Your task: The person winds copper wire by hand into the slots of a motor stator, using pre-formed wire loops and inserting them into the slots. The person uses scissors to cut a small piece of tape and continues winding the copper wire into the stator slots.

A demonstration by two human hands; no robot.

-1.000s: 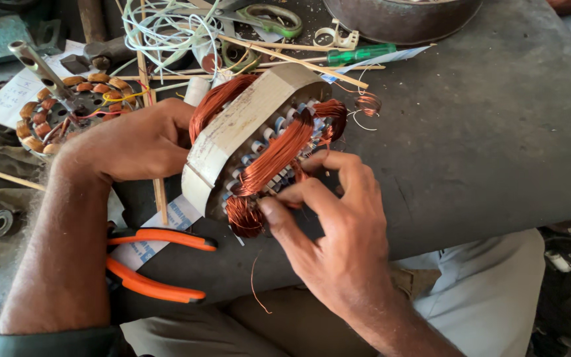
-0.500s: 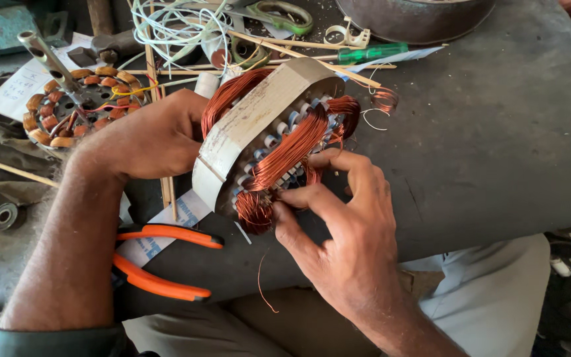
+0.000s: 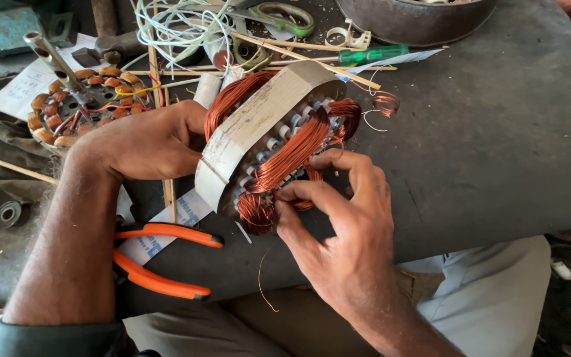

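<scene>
**Both hands on the copper-wound stator**

Dead centre, a round grey laminated-steel motor stator wound with copper wire (image 3: pixel 259 139) is tipped up on its edge over the dark grey work surface (image 3: pixel 497 145), its open face turned toward the person's lap. The left hand (image 3: pixel 147 142) is curled around its far rim, fingers out of sight behind the steel, gripping and propping it. The right hand (image 3: pixel 345 225) is in at the near face, thumb and forefinger pinched tight on a bundle of copper winding at the lower edge, the other fingers arched over the coils. A loose strand of bare copper wire (image 3: pixel 262 281) dangles down from that spot toward the lap.

Just below the left wrist lie orange-handled pliers (image 3: pixel 160 258), handles spread, resting partly on a white printed paper strip (image 3: pixel 166 225). Behind the left hand sits a second, smaller round stator with tan taped coils and a metal shaft (image 3: pixel 77 99). Along the back there's a tangle of white wire (image 3: pixel 173 26), a green-handled screwdriver (image 3: pixel 371 54), thin wooden sticks (image 3: pixel 312 59) and the rim of a dark round metal housing (image 3: pixel 418 20).
</scene>
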